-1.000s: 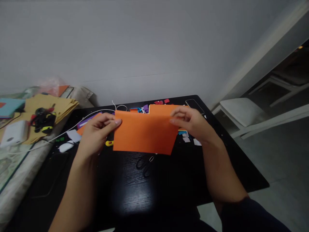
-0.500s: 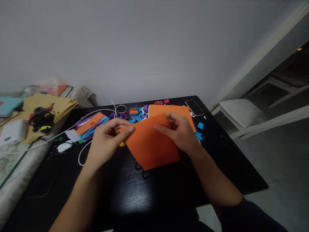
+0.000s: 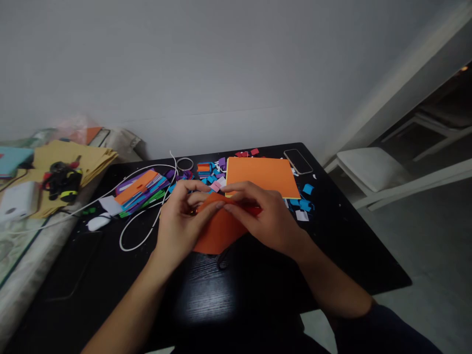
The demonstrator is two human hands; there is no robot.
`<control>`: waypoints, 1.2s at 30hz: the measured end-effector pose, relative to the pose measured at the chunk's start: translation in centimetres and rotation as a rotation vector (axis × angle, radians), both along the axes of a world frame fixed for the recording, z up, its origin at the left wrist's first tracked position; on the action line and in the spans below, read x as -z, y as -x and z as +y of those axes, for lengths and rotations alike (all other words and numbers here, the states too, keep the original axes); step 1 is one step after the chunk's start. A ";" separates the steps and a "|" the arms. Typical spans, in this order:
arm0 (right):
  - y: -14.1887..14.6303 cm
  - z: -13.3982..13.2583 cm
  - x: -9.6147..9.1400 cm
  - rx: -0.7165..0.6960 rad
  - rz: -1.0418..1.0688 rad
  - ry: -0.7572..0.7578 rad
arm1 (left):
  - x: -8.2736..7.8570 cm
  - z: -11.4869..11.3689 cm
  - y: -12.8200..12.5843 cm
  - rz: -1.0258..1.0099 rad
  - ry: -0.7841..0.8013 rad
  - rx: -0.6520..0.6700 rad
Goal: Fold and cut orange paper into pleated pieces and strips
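Observation:
Both my hands meet over a sheet of orange paper (image 3: 216, 236) at the middle of the black table (image 3: 342, 231). My left hand (image 3: 182, 223) pinches its upper left part, fingers closed on it. My right hand (image 3: 263, 216) presses fingertips along the top fold, closed on the same sheet. The paper is bent over, most of it hidden under my hands. Black scissors (image 3: 223, 259) lie on the table just below the paper, partly covered. A stack of orange sheets (image 3: 261, 176) lies flat behind my hands.
Small coloured paper scraps (image 3: 212, 173) litter the far table. A pile of coloured strips (image 3: 142, 189), a white cable (image 3: 142, 236), a white mouse (image 3: 98, 223) and a phone (image 3: 298, 161) lie around. Yellow envelopes (image 3: 73, 160) sit left. A white chair (image 3: 368, 169) stands right.
The orange sheet was held up wide by both hands, then turned and lowered. Now it is folded smaller between my hands, which have come together over it.

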State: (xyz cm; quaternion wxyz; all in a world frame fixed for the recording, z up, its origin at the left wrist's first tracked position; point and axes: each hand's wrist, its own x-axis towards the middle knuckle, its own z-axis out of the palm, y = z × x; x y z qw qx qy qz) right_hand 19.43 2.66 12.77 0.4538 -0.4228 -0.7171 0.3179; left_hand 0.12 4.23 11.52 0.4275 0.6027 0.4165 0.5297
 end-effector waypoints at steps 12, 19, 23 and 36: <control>0.5 -0.4 0.5 0.128 0.142 -0.015 | -0.5 -1.1 0.4 0.335 -0.320 -0.252; 0.6 -0.5 0.5 0.157 0.144 -0.022 | -0.5 -1.4 0.5 0.360 -0.334 -0.295; 0.5 -0.6 0.5 0.165 0.136 -0.041 | -0.5 -1.5 0.6 0.369 -0.338 -0.309; 0.7 -0.7 0.4 0.144 0.141 -0.044 | -0.6 -1.2 0.5 0.335 -0.293 -0.299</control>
